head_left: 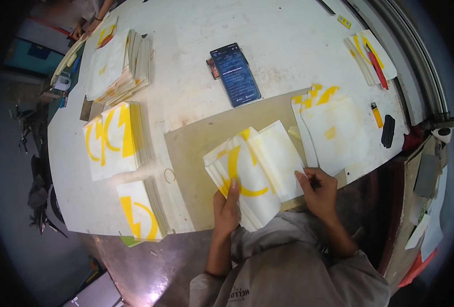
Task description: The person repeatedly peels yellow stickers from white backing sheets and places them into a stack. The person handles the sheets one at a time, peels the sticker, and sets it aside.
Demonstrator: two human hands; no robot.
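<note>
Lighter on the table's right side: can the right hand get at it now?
Probably, once the right hand frees its grip from the white paper. The lighter lies uncovered, with only the low yellow-marked pile seeming to lie between.

Nearer than the one phone (235,75) was one held bundle (252,176); leftward, at least three stacks (118,140); rightward, one lighter (376,115) and one red tool (375,66).

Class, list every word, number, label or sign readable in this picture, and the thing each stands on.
Grey shirt: dark lettering on the front, not copied out here.
Phone: lines of text on the screen, too small to read.
Held paper stack: bold yellow shapes, no readable word.
Small yellow item at upper right: marks too small to read.
</note>
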